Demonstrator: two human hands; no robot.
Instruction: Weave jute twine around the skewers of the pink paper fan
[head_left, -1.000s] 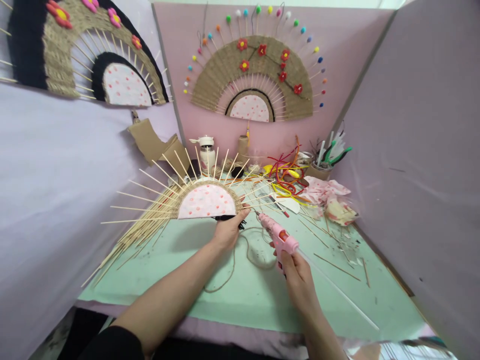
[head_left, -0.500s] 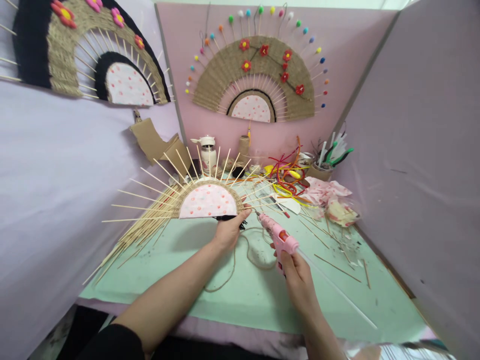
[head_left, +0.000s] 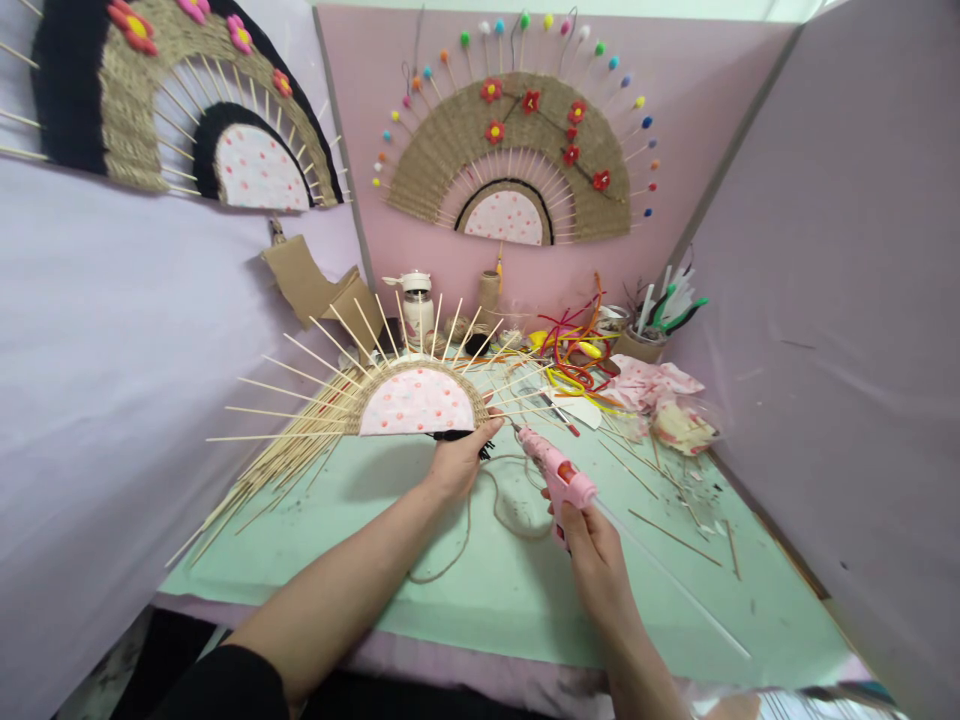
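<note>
Pinching a half-round, pink-dotted, wooden-spoked fan (head_left: pixel 418 402) in the nearly closed left hand (head_left: pixel 457 465); gripping a pink plastic glue gun (head_left: pixel 556 472) in the curled right hand (head_left: pixel 596 555).

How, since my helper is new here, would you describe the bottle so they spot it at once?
Find the flowered fan on the pink wall, then drop to the far end of the green table. The bottle stands there, left of the upright brown spool, its white top jutting out sideways.
</note>
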